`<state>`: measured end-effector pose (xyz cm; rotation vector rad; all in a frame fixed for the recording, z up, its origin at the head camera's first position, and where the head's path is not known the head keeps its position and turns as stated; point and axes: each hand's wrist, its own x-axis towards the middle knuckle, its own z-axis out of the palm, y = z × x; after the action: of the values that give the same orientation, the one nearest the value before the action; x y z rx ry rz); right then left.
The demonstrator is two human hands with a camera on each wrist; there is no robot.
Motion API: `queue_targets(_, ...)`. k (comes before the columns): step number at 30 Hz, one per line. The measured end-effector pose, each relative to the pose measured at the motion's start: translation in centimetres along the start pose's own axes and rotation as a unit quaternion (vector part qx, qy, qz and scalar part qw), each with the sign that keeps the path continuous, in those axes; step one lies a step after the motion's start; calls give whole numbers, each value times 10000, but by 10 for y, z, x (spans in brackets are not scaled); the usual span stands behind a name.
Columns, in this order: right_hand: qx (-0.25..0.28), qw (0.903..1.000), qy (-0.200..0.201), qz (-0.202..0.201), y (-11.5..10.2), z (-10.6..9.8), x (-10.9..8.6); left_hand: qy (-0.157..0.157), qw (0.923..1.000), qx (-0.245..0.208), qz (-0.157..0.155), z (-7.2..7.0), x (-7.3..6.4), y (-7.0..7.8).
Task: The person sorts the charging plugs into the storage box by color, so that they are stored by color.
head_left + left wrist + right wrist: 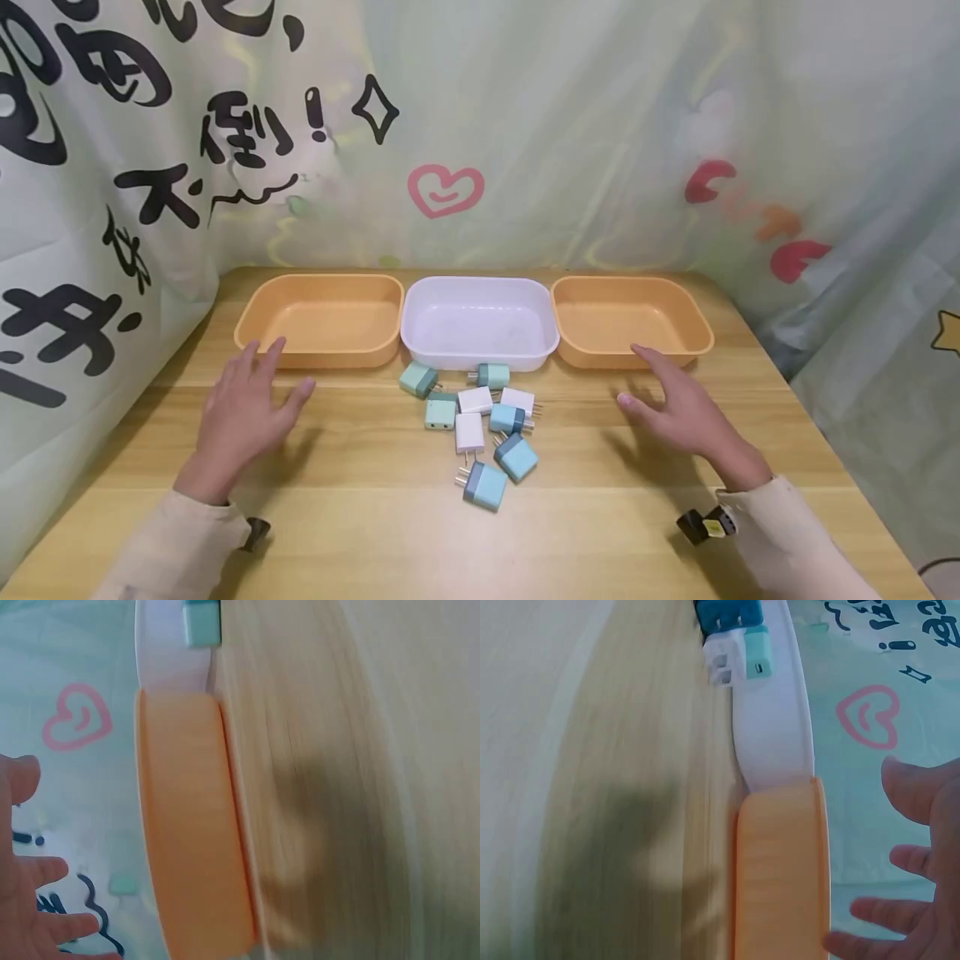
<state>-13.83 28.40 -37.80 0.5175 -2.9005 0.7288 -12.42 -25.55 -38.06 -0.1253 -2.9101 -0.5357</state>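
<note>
Several plug-in USB chargers lie in a loose cluster mid-table: green ones such as the green charger (440, 412), white ones like the white charger (469, 433), and blue ones including the blue charger (484, 486) nearest me. My left hand (243, 408), fingers spread, hovers before the left orange tray (322, 358) and holds nothing. Over the table in front of the right orange tray (630, 360) is my right hand (686, 412), its fingers extended and nothing in its grasp. Between the orange trays stands a white tray (480, 354), just behind the chargers.
The three trays form a row along the back of the wooden table (360, 533). Behind them hangs a pale curtain (570, 167) with black lettering and a pink heart. Dark wrist devices show at both sleeves, such as the right wrist device (705, 527).
</note>
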Motion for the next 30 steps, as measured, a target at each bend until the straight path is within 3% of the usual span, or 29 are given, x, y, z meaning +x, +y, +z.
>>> queue_targets(5, 682, 9975, 75, -185, -8, 3, 8, -20, 9971, -728, -226, -2, 12, -16)
queue_targets(12, 1558, 9870, -198, -336, -17, 12, 20, 289, 9850, -1513, -785, -8, 26, -34)
queue_targets(17, 2009, 9769, -573, -451, -21, 17, 31, 214, 9665, -2324, -1070, -10, 37, -47)
queue_targets(21, 2363, 9670, -825, -477, -26, 20, 39, -109, 9463, -2947, -1328, -7, 45, -57)
queue_targets(24, 2391, 9655, -892, -513, -31, 24, 44, -317, 9349, -3223, -1448, -4, 49, -64)
queue_targets(30, 2417, 9633, -973, -645, -37, 33, 49, -433, 9283, -3344, -1565, 0, 56, -73)
